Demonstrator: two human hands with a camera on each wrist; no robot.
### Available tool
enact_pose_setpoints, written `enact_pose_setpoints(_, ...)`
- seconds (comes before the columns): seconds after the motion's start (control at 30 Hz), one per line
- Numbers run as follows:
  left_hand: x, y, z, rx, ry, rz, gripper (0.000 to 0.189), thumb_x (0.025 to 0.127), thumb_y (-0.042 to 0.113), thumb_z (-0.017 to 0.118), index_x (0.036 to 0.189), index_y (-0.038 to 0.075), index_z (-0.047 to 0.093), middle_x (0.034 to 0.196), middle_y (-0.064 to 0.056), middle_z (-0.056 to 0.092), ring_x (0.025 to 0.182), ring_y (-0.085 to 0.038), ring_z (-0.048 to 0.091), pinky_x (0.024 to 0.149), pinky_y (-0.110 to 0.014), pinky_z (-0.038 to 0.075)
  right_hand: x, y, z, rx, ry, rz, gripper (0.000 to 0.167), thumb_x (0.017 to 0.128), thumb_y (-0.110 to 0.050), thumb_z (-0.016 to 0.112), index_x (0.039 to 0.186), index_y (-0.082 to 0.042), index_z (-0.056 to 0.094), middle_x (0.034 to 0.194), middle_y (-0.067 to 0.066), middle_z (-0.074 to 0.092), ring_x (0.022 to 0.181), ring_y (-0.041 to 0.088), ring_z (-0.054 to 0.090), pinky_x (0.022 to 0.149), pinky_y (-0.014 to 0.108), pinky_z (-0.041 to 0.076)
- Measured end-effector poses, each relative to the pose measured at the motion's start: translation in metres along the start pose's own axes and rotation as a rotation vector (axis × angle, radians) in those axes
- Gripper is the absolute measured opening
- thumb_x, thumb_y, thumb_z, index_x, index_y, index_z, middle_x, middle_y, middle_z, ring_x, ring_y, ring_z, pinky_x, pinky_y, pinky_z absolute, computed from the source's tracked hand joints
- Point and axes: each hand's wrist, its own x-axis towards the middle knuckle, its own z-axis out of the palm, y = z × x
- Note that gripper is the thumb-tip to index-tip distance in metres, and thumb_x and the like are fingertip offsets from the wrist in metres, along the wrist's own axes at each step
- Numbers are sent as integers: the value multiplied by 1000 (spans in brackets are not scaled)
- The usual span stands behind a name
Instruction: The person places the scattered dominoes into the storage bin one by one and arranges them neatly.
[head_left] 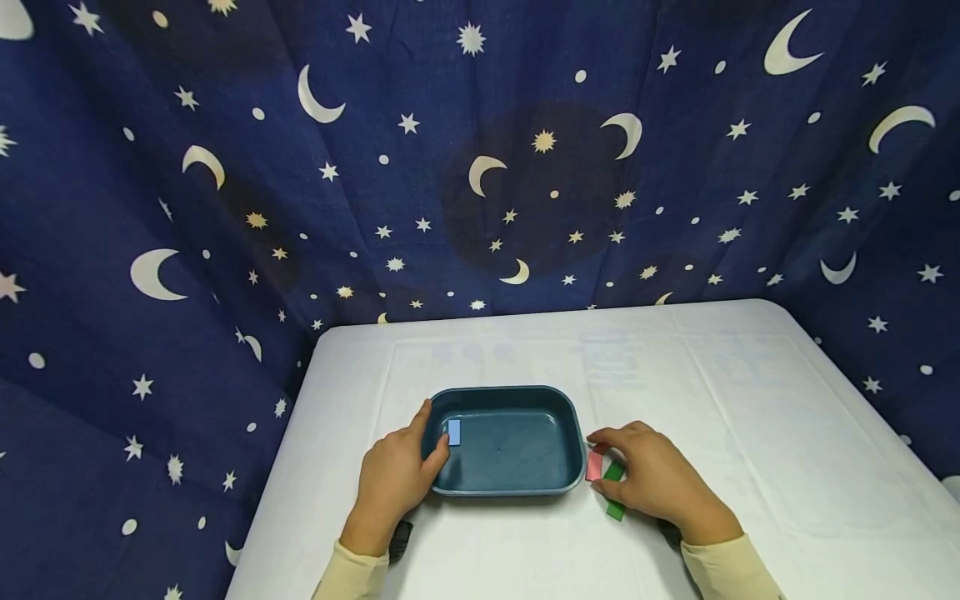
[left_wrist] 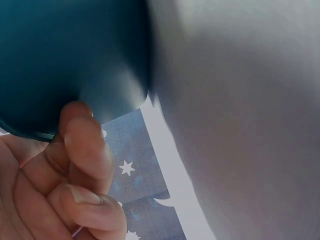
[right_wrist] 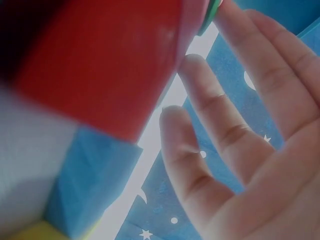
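My left hand (head_left: pixel 393 475) grips the left end of a dark teal plastic tray (head_left: pixel 498 492), its thumb over the rim and fingers outside; the left wrist view shows curled fingers against the tray wall (left_wrist: pixel 75 45). A small light blue block (head_left: pixel 454 432) is inside, near that thumb. Just right of the tray, my right hand (head_left: pixel 648 467) pinches a pink block (head_left: pixel 594 467) between thumb and index finger. Partly under this hand lies a green block (head_left: pixel 615 490). The right wrist view also shows a large, blurred red block (right_wrist: pixel 110 65) close to the camera.
Blue (right_wrist: pixel 95 175) and yellow (right_wrist: pixel 35 232) blocks appear below the red one in the right wrist view; the right hand hides them from the head view. A white cloth covers the table (head_left: pixel 787 467). A dark blue star-and-moon curtain (head_left: pixel 420 183) stands behind and at both sides.
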Motion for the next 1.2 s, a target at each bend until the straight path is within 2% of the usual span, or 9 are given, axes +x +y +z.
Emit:
enact_pose_setpoints(0.27, -2, 1, 1, -2, -20, -16, 68, 99, 51, 68, 152, 9, 58, 87, -13, 77, 67, -25, 71, 53, -42, 52, -2, -2, -1, 9, 1, -9, 56, 69, -31, 98, 120, -22, 77, 98, -22, 71, 100, 10, 64, 84, 41, 53)
enact_pose_setpoints(0.5, -1, -1, 1, -5, -5, -13, 67, 98, 49, 69, 151, 9, 59, 84, -13, 76, 64, -24, 69, 52, -42, 51, 1, -3, -2, 7, 11, -31, 57, 68, -29, 98, 120, -18, 77, 98, -18, 73, 99, 12, 64, 84, 41, 54)
enact_pose_setpoints(0.97, -2, -1, 1, -4, -21, -14, 68, 99, 51, 67, 152, 9, 58, 85, -13, 76, 64, -25, 69, 51, -42, 51, 0, -6, -1, -1, 18, -11, 56, 68, -27, 97, 119, -18, 77, 96, -18, 72, 98, 13, 65, 84, 43, 54)
enact_pose_setpoints(1.2, 1, -2, -1, 0, -9, -2, 67, 99, 50, 67, 152, 10, 58, 84, -12, 75, 64, -25, 69, 52, -42, 51, 3, -7, -2, 0, -22, 8, 53, 70, -26, 95, 119, -17, 76, 99, -14, 73, 101, 15, 66, 88, 44, 54)
